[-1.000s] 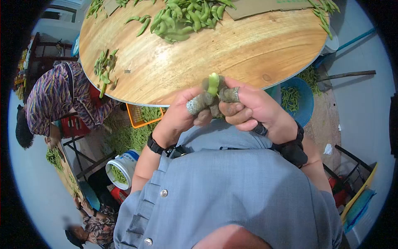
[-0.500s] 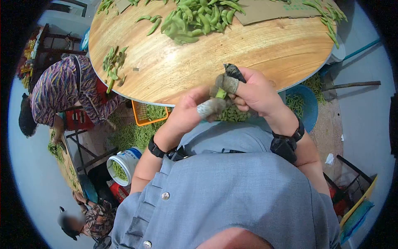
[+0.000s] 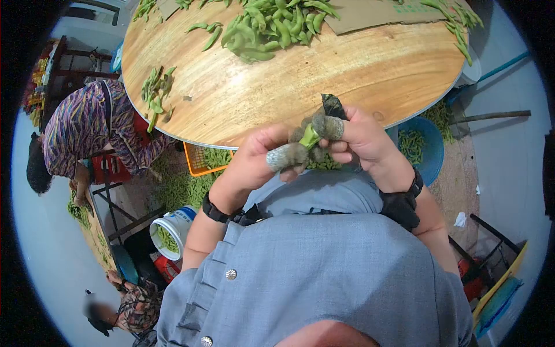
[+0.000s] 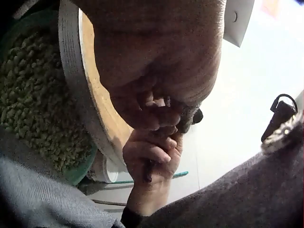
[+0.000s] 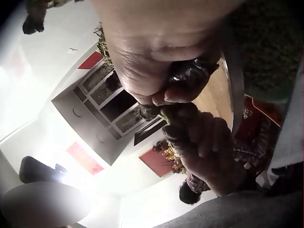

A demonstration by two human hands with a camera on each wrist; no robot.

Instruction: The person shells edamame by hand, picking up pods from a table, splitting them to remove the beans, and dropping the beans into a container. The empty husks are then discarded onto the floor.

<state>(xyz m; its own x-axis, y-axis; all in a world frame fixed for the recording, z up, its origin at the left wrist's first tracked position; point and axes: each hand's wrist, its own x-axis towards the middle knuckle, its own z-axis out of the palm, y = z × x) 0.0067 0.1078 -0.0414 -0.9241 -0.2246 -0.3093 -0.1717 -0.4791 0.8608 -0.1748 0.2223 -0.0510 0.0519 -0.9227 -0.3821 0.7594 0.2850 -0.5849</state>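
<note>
Green pod (image 3: 310, 136), upright one second ago, now leans toward one o'clock; left hand (image 3: 260, 154), right hand (image 3: 367, 137) together, both pinching it, we judge, grip partly hidden; handling unfinished.

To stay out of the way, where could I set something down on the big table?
The widest nearly bare patch of table lies between the big pod pile, the small left heap and the left hand. Another lies between the cardboard and right hand. Crowded: the far side, and where both hands hold a pod.
</note>
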